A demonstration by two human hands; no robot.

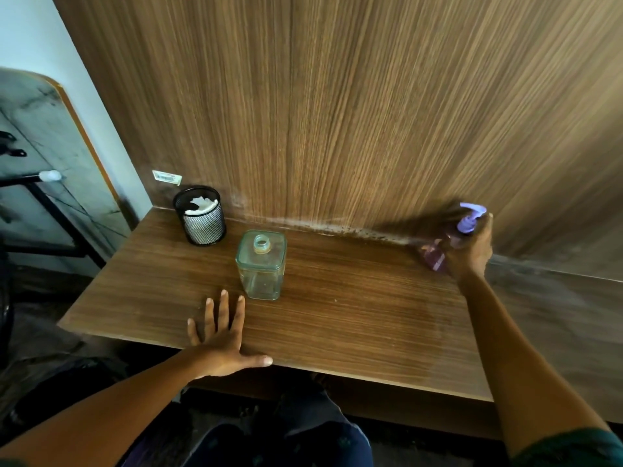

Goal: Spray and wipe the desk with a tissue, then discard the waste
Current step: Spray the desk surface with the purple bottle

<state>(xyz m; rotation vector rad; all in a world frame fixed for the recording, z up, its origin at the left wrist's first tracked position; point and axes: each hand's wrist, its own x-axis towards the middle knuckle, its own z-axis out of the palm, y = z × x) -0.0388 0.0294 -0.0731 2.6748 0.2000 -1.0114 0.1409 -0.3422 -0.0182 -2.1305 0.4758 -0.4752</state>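
We see the right hand wrapped around a blurred purple plastic spray bottle near the brown wooden desk back edge. Left hand flat, fingers spread, beside a square clear glass jar.

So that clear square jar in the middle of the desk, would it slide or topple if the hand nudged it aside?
The clear jar looks empty, so it is probably light unless it is thick glass. Its broad square base sits flat on the desk, so a low push would likely slide it rather than tip it. It has no lid and smooth walls, so it may be slippery to grip.
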